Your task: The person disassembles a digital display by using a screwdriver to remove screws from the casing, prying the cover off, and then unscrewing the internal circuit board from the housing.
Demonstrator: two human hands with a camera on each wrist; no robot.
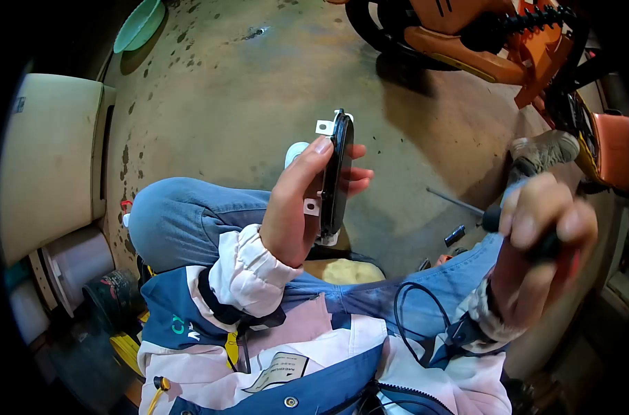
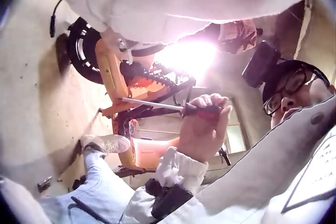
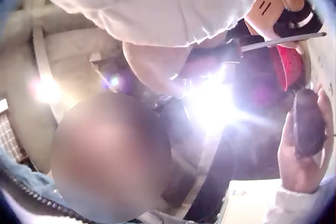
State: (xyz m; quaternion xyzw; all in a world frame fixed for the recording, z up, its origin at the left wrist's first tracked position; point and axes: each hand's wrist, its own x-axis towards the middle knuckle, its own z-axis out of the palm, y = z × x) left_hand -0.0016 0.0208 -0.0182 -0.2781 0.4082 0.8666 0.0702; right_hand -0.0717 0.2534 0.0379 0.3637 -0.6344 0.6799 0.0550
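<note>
My left hand (image 1: 287,204) holds a dark, glossy, oval unit (image 1: 338,176) on edge. Its white mounting tabs (image 1: 324,127) stick out on the left side, with the thumb along the near edge and fingertips showing past the far edge. My raised right hand (image 1: 546,225) grips the handle of a screwdriver (image 1: 456,200), whose long metal shaft points left toward the unit, well apart from it. The left wrist view shows fingers wrapped round the red and black handle (image 2: 203,112). In the right wrist view, the unit's dark face (image 3: 308,124) rests against the left palm.
An orange motorcycle (image 1: 460,45) stands at the upper right. By my right knee, a small dark cylinder (image 1: 455,235) lies on the floor. A green basin (image 1: 140,28), a cream box-like cabinet (image 1: 55,145) and a white bucket (image 1: 79,259) are on the left.
</note>
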